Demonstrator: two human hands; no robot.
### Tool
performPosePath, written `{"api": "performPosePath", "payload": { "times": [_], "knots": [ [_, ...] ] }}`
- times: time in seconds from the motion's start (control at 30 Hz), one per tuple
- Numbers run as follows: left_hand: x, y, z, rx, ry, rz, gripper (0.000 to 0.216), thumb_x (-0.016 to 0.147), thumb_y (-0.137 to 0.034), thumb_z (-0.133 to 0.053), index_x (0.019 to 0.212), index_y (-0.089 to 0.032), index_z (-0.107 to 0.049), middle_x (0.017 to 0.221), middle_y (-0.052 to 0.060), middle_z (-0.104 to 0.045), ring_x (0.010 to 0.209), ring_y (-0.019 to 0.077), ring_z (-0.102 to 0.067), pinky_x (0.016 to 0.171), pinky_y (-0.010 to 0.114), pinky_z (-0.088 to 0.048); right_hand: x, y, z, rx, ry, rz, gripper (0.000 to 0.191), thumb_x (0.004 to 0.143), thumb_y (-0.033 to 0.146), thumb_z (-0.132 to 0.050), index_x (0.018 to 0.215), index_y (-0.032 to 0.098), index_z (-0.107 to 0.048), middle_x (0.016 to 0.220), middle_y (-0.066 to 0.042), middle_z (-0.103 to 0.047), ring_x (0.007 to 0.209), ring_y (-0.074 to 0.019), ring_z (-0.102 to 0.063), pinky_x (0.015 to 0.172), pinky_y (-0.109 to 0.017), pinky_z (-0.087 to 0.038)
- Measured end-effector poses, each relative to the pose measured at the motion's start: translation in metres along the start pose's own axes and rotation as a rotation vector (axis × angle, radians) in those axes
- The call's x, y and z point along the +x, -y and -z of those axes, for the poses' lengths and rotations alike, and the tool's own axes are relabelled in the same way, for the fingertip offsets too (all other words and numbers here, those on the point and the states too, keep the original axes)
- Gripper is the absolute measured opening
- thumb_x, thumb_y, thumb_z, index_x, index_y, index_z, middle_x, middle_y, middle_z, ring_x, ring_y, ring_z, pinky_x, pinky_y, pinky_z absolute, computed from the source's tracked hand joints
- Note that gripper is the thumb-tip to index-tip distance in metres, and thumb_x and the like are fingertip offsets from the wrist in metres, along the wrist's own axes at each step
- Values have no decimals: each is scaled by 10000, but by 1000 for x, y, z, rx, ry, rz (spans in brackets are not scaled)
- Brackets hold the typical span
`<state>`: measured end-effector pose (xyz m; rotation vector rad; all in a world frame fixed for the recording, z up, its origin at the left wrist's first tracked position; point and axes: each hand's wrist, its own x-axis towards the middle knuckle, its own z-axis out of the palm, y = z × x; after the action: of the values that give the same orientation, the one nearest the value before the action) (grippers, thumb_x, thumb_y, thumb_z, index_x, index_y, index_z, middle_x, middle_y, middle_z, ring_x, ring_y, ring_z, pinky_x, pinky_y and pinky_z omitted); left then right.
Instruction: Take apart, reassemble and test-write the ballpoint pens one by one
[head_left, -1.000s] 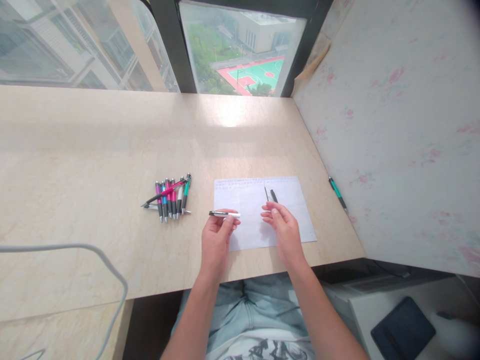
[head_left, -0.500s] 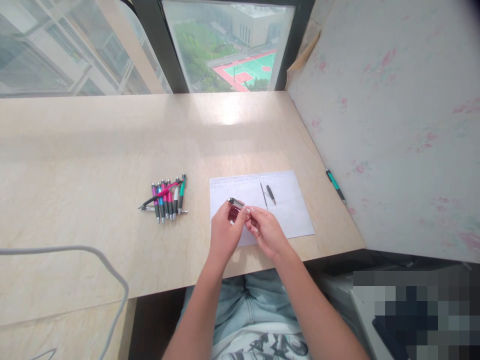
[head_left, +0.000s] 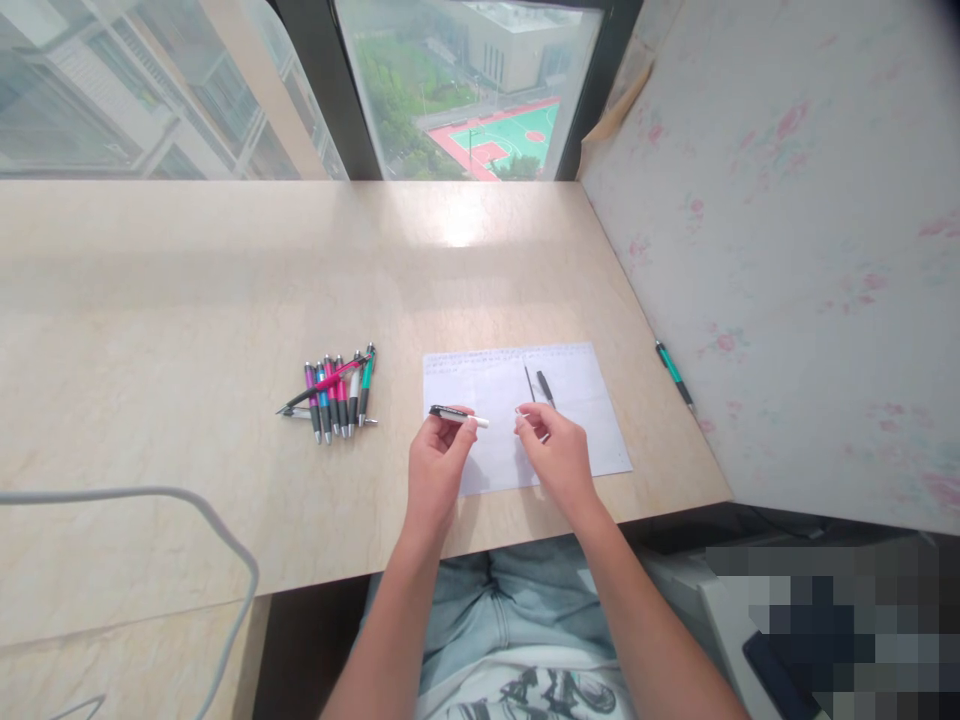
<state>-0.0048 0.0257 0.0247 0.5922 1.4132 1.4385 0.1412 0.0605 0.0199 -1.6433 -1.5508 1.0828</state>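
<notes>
My left hand (head_left: 435, 468) is closed around a pen barrel (head_left: 448, 412), black with a white end that points right. Apart from it, over the white paper (head_left: 480, 382), my right hand (head_left: 562, 458) pinches with thumb and forefinger. A tiny pale thing seems to show at those fingertips, too small to name. Just beyond my right hand, a thin dark pen refill (head_left: 529, 382) and a black pen grip section (head_left: 544, 385) lie on the sheet; my fingers partly cover their near ends.
Several colourful pens (head_left: 330, 396) lie in a pile on the left of the desk (head_left: 187, 390). A green pen (head_left: 675, 376) rests against the wall (head_left: 795, 380) at right. A grey cable (head_left: 187, 495) curves across the near left.
My hands have moved apart, the left one leftward and the right one rightward. The barrel's white end now shows clear of my right fingers.
</notes>
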Motion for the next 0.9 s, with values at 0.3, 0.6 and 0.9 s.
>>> {"api": "performPosePath", "payload": {
  "times": [0.3,0.6,0.9],
  "knots": [
    [-12,1,4,23,16,10,214,746,-310,-742,896,-170,-682,858,38,-686,799,164,-610,742,266,-456,30,8,11,-829,-88,140,187,887,259,-538,976,246,-702,815,-50,-729,686,-196,-645,558,-282,-339],
    [-13,6,7,97,50,4,209,754,-327,-727,892,-180,-674,853,39,-684,802,177,-622,745,275,-464,27,-3,13,-690,-106,209,250,902,277,-502,1053,227,-695,825,-42,-728,735,-190,-647,619,-282,-391],
    [-13,8,4,107,107,41,272,786,-347,-684,1004,-187,-653,851,32,-659,745,158,-608,711,270,-475,4,-13,4,-497,6,311,259,911,234,-482,1060,203,-691,932,-58,-727,796,-183,-653,730,-279,-452]
  ]
}}
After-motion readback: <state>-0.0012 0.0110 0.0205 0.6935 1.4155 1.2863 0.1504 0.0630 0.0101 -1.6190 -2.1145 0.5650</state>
